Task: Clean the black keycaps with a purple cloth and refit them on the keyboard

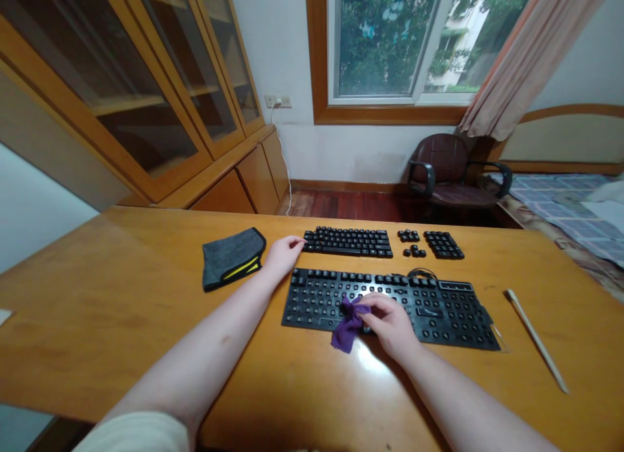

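Observation:
A black keyboard base (312,312) lies on the table, most of its keycaps off, with only the top row still capped. Over its middle, my right hand (390,322) pinches a small purple cloth (347,332), which hangs past the near edge. Beyond the base, loose black keycaps (348,242) are laid out in keyboard order. At the left end of that group, my left hand (285,253) has thumb and fingers closed at a keycap; the fingertips partly hide it. Smaller groups hold the arrow keycaps (414,251) and number-pad keycaps (443,245).
A folded grey cloth (231,253) with a yellow inside lies left of the keycaps. A thin pale brush (536,341) rests at the right of the wooden table (121,296). The keyboard's cable (422,273) is coiled behind the base. An office chair (443,169) stands beyond.

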Available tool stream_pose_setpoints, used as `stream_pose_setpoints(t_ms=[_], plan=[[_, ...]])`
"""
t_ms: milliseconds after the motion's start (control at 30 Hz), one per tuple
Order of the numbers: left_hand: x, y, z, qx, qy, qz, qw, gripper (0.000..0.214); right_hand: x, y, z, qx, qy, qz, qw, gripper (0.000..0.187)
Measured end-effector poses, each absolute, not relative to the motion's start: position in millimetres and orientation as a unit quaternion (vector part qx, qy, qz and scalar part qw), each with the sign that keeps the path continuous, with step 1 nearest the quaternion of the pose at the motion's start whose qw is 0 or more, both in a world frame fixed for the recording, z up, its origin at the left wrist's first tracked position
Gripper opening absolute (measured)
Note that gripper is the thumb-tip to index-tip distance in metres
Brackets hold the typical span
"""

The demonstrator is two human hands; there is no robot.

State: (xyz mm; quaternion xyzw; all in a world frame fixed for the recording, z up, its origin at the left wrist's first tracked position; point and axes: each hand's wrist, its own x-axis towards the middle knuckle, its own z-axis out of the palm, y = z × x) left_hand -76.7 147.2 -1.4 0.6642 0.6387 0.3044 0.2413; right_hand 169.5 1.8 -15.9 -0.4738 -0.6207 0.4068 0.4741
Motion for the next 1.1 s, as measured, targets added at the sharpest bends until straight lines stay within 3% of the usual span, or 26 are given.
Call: stream_pose_setpoints(t_ms=[300,633,833,1100], plan=[[-60.2,229.8,-4.6,0.699,0.628,0.254,0.229,0.023,168.8,1.9,-12.7,-0.463,-0.624,0.41,0.478,0.006],[-45.0,251.2,-12.7,0.722,0.611,0.201,0.254,0.016,168.9,2.1,-13.9,-0.459,-0.623,0.409,0.483,0.007],[-43.6,250.5,-11.3,0.708,0.615,0.236,0.255,0.01,168.8,1.7,-12.0,-0.459,-0.624,0.407,0.484,0.007],[-45.5,235.2,5.4,0.661,0.596,0.358,0.282,0.02,168.6,1.8,-9.9,-0.466,-0.62,0.413,0.478,0.006]])
